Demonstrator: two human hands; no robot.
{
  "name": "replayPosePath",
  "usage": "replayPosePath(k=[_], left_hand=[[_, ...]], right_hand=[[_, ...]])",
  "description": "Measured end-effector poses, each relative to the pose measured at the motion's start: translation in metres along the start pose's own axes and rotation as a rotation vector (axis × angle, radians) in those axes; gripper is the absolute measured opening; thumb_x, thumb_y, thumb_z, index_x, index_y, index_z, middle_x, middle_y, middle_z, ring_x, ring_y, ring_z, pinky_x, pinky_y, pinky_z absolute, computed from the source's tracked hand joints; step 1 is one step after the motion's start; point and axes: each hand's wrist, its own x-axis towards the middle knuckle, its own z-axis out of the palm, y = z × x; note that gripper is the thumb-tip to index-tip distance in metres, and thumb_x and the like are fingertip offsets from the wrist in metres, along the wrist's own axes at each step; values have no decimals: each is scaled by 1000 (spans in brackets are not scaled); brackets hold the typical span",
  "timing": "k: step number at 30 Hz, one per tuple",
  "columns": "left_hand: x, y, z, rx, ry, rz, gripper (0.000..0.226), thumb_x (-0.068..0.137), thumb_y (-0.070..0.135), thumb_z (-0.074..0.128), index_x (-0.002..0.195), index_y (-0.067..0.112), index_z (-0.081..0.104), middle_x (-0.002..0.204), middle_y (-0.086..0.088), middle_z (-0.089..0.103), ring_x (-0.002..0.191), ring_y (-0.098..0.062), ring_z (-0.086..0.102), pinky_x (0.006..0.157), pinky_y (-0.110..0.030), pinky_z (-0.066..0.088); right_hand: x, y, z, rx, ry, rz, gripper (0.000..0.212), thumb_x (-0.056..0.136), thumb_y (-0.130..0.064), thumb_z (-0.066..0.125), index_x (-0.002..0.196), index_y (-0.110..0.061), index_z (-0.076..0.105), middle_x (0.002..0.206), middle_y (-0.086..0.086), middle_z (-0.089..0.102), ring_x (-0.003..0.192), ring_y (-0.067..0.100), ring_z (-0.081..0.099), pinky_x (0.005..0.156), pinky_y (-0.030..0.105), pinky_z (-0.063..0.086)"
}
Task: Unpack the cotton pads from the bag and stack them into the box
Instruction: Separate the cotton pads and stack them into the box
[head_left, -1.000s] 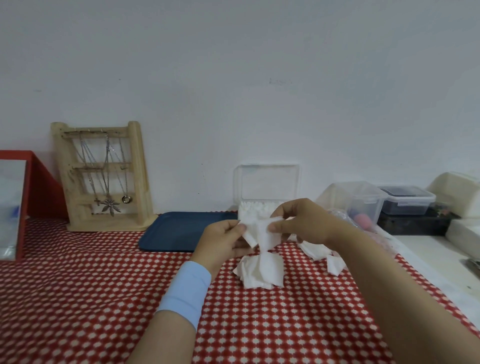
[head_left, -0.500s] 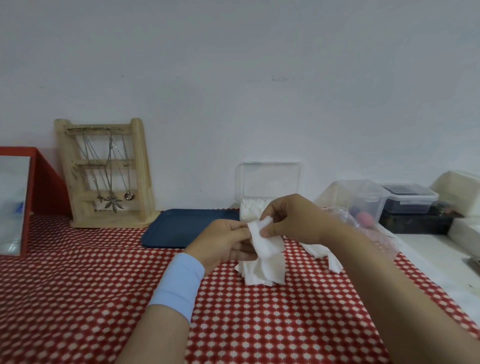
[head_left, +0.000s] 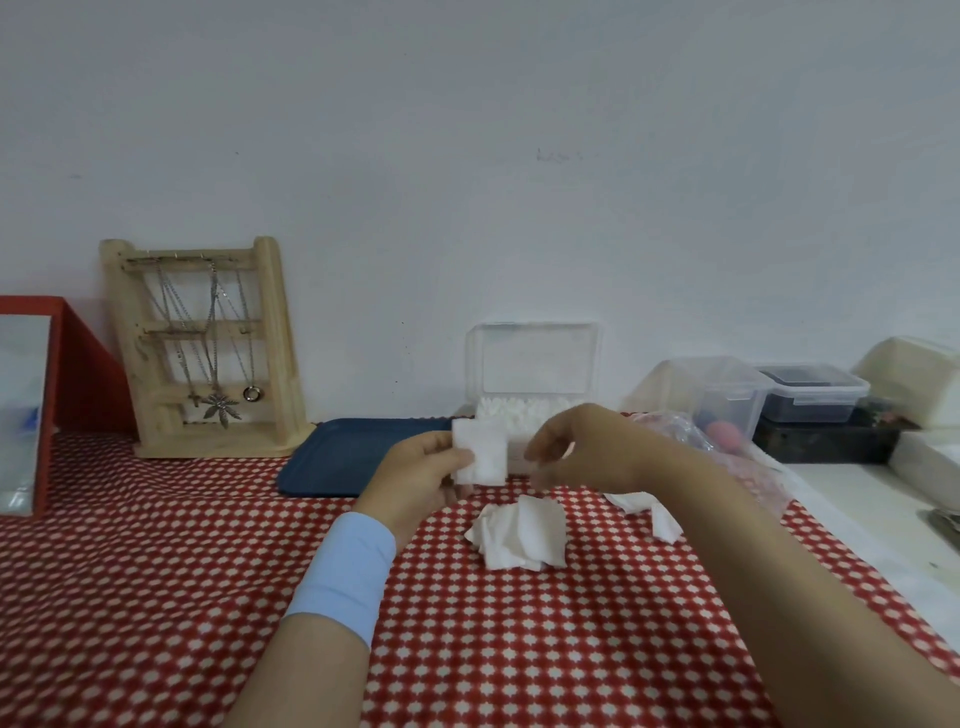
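The rear boundary is a plain white wall (head_left: 467, 156) under even, diffuse light. A wooden jewellery rack (head_left: 202, 348) stands against it on a red-and-white patterned tablecloth (head_left: 156, 571). Left of the rack is a red-framed mirror (head_left: 83, 374). Right of the rack is a dark blue tray (head_left: 337, 457), and farther right a white counter (head_left: 857, 499).

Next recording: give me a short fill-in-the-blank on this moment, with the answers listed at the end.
1. The ___ hand holds one cotton pad up in front of the box.
2. The box's clear lid stands ___.
3. The tray beside the box is ___ in colour.

Missing words: left; open; blue.
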Motion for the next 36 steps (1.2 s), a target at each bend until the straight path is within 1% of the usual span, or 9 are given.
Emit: replayPosePath(k=[4, 7, 15, 18, 21, 25, 29, 34, 36], left_hand=[[5, -3, -4, -117, 111, -25, 14, 100, 10, 58, 98, 3, 70, 100, -14, 68, 84, -22, 62, 65, -29, 54], [3, -5, 0, -78, 124, -2, 15, 100, 13, 60, 99, 3, 72, 97, -12, 69, 79, -20, 60, 63, -28, 53], [-4, -6, 19, 74, 96, 68, 12, 96, 16, 68, 97, 8, 77, 101, -12, 77, 82, -23, 74, 63, -26, 59], [-9, -4, 27, 49, 16, 48, 15, 96, 16, 68, 104, 5, 76, 103, -13, 78, 90, -25, 77, 66, -27, 61], [-11, -5, 29, -19, -73, 7, 21, 98, 17, 65, 112, 4, 75, 104, -14, 78, 96, -26, 77, 76, -33, 63], [-12, -3, 26, -61, -123, -5, 24, 100, 18, 62, 116, 3, 73, 109, -14, 77, 101, -27, 76, 78, -33, 63], [-12, -1, 26, -114, -175, -37, 28, 103, 20, 56, 119, 2, 70, 109, -17, 77, 102, -29, 75, 80, -35, 64], [-13, 3, 19, -157, -227, -80, 34, 97, 27, 64, 121, 4, 69, 112, -16, 76, 104, -28, 74, 77, -31, 64], [-12, 3, 13, -47, -224, -46, 33, 91, 16, 71, 122, 4, 68, 112, -13, 77, 104, -25, 75, 79, -29, 63]], right_hand=[[-1, 6, 10, -138, -221, 87, 27, 79, -39, 83, 103, -29, 77, 93, -23, 68, 92, -1, 62, 89, 23, 46], [2, 8, 10, -130, -154, 83, 15, 77, -36, 85, 84, -34, 71, 87, -19, 68, 85, 1, 62, 78, 20, 46], [-9, 11, -24, 154, -12, 22, 5, 82, -20, 82, 86, -21, 80, 84, -7, 78, 83, 12, 72, 73, 25, 56], [-6, -1, -19, 288, 53, -42, 5, 86, -20, 79, 89, -16, 81, 86, -5, 78, 75, 7, 70, 66, 19, 53], [0, -10, -8, 231, 108, -74, 6, 86, -21, 79, 90, -17, 80, 85, -8, 77, 67, -1, 68, 58, 10, 48], [2, -11, -4, 111, 213, -74, 9, 82, -24, 82, 87, -26, 75, 88, -11, 74, 75, 2, 69, 66, 12, 51], [2, -14, 0, 140, 247, -83, 13, 80, -22, 84, 83, -28, 72, 82, -9, 73, 62, 9, 70, 61, 16, 54], [5, -14, 10, 97, 293, -83, 26, 80, -35, 83, 102, -35, 70, 92, -16, 66, 77, -2, 60, 69, 13, 44], [6, -12, 15, 94, 320, -71, 40, 82, -38, 81, 118, -36, 65, 102, -19, 65, 83, -5, 57, 71, 13, 42]])
